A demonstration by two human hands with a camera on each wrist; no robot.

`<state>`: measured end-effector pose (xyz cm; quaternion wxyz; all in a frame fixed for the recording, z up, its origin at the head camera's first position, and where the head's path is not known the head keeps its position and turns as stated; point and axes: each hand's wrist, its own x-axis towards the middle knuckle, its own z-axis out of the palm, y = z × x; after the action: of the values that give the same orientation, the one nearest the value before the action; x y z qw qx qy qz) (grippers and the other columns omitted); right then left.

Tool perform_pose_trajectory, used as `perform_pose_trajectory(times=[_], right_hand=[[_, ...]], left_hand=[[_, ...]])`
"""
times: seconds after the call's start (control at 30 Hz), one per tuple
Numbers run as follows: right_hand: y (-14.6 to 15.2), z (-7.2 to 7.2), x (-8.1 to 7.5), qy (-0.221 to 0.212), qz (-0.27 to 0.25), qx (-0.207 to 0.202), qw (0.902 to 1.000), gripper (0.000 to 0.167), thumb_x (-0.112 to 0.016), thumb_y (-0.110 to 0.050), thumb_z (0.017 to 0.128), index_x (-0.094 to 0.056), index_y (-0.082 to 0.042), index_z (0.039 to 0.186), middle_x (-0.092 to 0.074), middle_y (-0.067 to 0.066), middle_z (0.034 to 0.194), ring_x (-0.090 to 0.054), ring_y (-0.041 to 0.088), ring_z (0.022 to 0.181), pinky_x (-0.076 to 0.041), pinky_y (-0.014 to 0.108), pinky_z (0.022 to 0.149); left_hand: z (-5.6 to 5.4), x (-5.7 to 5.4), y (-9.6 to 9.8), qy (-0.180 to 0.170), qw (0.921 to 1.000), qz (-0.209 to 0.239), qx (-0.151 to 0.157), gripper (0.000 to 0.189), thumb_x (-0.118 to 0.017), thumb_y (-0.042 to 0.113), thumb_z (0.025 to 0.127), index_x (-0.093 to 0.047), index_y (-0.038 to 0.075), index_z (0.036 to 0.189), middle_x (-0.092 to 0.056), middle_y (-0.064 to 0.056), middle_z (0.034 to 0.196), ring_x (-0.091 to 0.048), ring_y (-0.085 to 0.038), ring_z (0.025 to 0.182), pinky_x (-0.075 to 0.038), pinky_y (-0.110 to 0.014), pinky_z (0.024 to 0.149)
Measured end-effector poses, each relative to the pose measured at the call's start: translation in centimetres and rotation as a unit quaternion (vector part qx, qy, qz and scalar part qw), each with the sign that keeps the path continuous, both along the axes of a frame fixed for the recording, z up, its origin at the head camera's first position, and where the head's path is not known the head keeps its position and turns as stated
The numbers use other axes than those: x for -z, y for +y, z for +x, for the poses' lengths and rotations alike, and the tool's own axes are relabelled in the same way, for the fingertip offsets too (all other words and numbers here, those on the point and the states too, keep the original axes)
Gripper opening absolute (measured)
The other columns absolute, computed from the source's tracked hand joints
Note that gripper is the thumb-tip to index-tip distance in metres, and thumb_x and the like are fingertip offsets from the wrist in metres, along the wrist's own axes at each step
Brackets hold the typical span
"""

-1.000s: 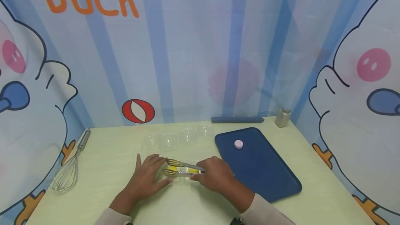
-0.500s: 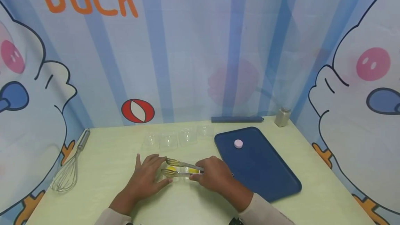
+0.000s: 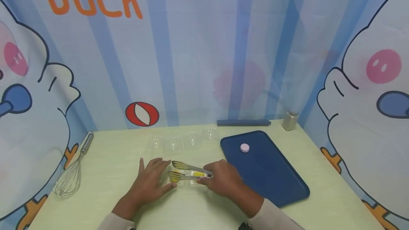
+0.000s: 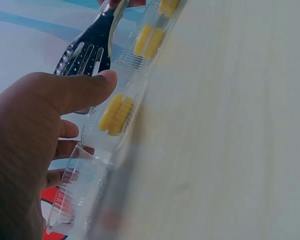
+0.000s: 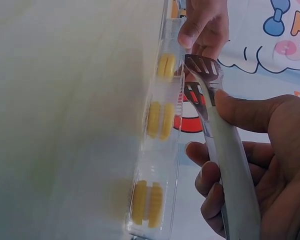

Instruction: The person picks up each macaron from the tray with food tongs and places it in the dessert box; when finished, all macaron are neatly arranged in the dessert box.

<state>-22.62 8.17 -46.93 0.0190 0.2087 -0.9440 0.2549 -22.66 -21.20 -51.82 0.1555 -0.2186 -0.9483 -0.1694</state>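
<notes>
Just shifted slightly: parted tongs (image 5: 225,142) above the clear tray (image 5: 161,159)

Right hand (image 3: 223,180) grips the tongs; their tips stand apart, holding nothing. 3 yellow macarons (image 5: 154,121) lie in the tray, the leftmost probably released. Left hand (image 3: 148,182), fingers loosely extended, lies along the tray's left end

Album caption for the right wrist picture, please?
Right hand holds tongs beside three yellow cookies in a clear container.

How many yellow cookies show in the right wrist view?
3, all in the clear tray: the top cookie close to the left hand, the middle cookie, and the bottom cookie.
</notes>
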Motion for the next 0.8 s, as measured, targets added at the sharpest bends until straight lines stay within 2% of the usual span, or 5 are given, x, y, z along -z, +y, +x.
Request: perform_pose_trajectory(times=[0.23, 0.33, 0.47, 0.6, 0.8], right_hand=[[1.4, 0.0, -0.1, 0.001, -0.026, 0.017, 0.9995, 0.030, -0.088, -0.043, 0.091, -0.086, -0.020, 0.109, -0.075, -0.009, 0.080, -0.059, 0.008, 0.070, -0.046, 0.029, 0.058], [2.4, 0.0, 0.0, 0.022, -0.032, 0.022, 0.9990, 0.035, -0.088, -0.043, 0.091, -0.086, -0.018, 0.115, -0.082, -0.004, 0.092, -0.070, 0.012, 0.080, -0.053, 0.031, 0.064], [4.4, -0.2, 0.3, 0.047, -0.041, 0.050, 0.9968, 0.040, -0.091, -0.042, 0.087, -0.086, -0.016, 0.116, -0.084, -0.003, 0.095, -0.071, 0.010, 0.081, -0.055, 0.031, 0.066], [6.4, -0.3, 0.3, 0.038, -0.050, 0.088, 0.9942, 0.041, -0.092, -0.042, 0.087, -0.086, -0.016, 0.118, -0.084, -0.003, 0.099, -0.069, 0.007, 0.080, -0.053, 0.030, 0.064], [8.3, -0.7, 0.5, 0.039, -0.050, 0.105, 0.9925, 0.043, -0.089, -0.043, 0.090, -0.085, -0.014, 0.122, -0.085, 0.003, 0.114, -0.081, 0.021, 0.100, -0.064, 0.041, 0.077]], left_hand=[[0.0, -0.5, -0.4, 0.002, 0.9996, -0.027, -0.009, 0.081, -0.083, 0.062, 0.088, -0.063, 0.014, 0.150, -0.070, -0.007, 0.145, -0.057, -0.039, 0.144, -0.023, -0.094, 0.116], [0.4, -0.8, -1.0, 0.007, 0.9994, -0.028, -0.020, 0.080, -0.084, 0.060, 0.087, -0.064, 0.014, 0.149, -0.069, -0.008, 0.145, -0.057, -0.039, 0.143, -0.023, -0.094, 0.115], [1.0, -0.9, -2.2, 0.008, 0.9996, -0.009, -0.027, 0.079, -0.086, 0.057, 0.087, -0.065, 0.012, 0.149, -0.066, -0.011, 0.150, -0.056, -0.041, 0.145, -0.023, -0.095, 0.114], [1.5, -0.8, -3.6, 0.012, 0.9993, 0.014, -0.033, 0.079, -0.088, 0.053, 0.086, -0.065, 0.012, 0.150, -0.062, -0.013, 0.155, -0.055, -0.043, 0.146, -0.024, -0.096, 0.112], [1.9, -0.2, -5.1, 0.003, 0.9978, 0.051, -0.042, 0.082, -0.091, 0.049, 0.086, -0.061, 0.014, 0.154, -0.057, -0.015, 0.158, -0.055, -0.043, 0.145, -0.022, -0.097, 0.111]])
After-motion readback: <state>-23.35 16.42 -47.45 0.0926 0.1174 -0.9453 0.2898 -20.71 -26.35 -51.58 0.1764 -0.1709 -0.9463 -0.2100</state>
